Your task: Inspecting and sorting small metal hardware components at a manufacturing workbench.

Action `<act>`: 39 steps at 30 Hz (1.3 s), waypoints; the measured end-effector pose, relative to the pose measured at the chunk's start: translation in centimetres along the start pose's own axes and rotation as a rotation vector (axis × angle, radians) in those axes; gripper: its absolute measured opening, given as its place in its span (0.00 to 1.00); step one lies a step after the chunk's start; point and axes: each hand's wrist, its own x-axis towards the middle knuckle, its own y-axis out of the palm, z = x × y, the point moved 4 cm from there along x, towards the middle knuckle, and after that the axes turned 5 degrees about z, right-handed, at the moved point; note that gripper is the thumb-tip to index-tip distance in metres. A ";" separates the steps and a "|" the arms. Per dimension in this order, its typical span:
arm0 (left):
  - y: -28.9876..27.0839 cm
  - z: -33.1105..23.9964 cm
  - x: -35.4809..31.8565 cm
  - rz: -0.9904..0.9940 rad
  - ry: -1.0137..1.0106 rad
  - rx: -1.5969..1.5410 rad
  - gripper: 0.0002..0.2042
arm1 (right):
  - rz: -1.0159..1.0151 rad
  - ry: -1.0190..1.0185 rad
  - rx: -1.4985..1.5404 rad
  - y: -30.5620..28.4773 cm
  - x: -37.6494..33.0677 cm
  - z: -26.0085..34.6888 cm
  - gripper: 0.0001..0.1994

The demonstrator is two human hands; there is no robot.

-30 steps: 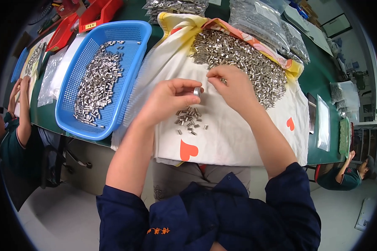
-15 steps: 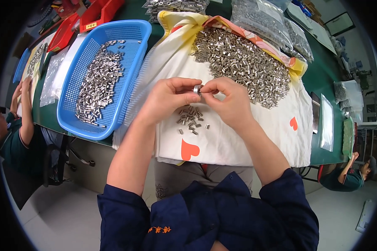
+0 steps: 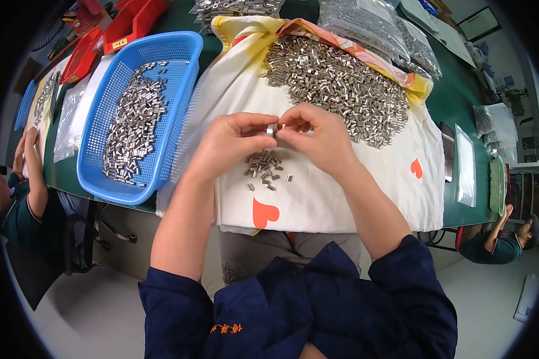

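Observation:
Between the thumb and fingers of my left hand (image 3: 230,143) is a round metal ring (image 3: 272,130), held on edge above the cloth. The fingertips of my right hand (image 3: 317,139) are pinched together at the ring's right side; whatever they grip is too small and covered to make out. Just below my hands lies a small cluster of short metal cylinders (image 3: 265,167) on the white cloth (image 3: 317,206). Beyond my right hand spreads a large heap of similar metal cylinders (image 3: 341,84).
A blue perforated basket (image 3: 188,102) with more cylinders stands to the left. Red bins (image 3: 81,57) sit farther back, and bags of metal parts (image 3: 365,27) line the far side. One person (image 3: 30,197) sits at the left, another (image 3: 497,242) at the right.
The whole view has shifted slightly, so the table things appear a little farther left. My right fingers have changed their pinch slightly beside the ring; the left hand keeps its grip.

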 end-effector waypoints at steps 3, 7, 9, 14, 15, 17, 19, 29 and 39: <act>0.1 0.2 0.0 -0.003 -0.019 -0.008 0.16 | -0.033 0.041 -0.002 -1.8 0.3 -0.9 0.06; 0.4 -0.2 0.0 0.022 -0.011 0.002 0.16 | -0.079 0.044 -0.445 -3.1 0.7 -0.5 0.04; 0.4 -0.4 -0.2 0.031 -0.033 0.003 0.17 | -0.045 -0.107 -0.742 -2.1 1.4 -0.3 0.04; 0.3 -0.4 0.0 0.012 -0.054 0.031 0.17 | 0.013 -0.173 -0.875 -1.0 2.3 -1.5 0.03; 0.4 -0.4 0.0 0.022 -0.061 0.033 0.17 | 0.040 -0.167 -0.883 -1.0 2.1 -1.6 0.04; 0.5 -0.3 0.0 0.034 -0.068 0.034 0.17 | -0.008 -0.196 -0.819 -1.2 1.9 -1.7 0.04; 0.2 -0.1 -0.1 0.014 -0.002 0.015 0.16 | -0.059 -0.221 -0.748 -1.1 1.8 -1.3 0.03; 0.0 0.1 0.3 0.002 0.032 -0.117 0.17 | -0.015 -0.058 0.063 0.0 -0.4 0.7 0.05; -0.2 0.3 0.1 -0.056 0.037 -0.073 0.17 | -0.241 -0.328 -0.255 1.2 -0.9 1.5 0.02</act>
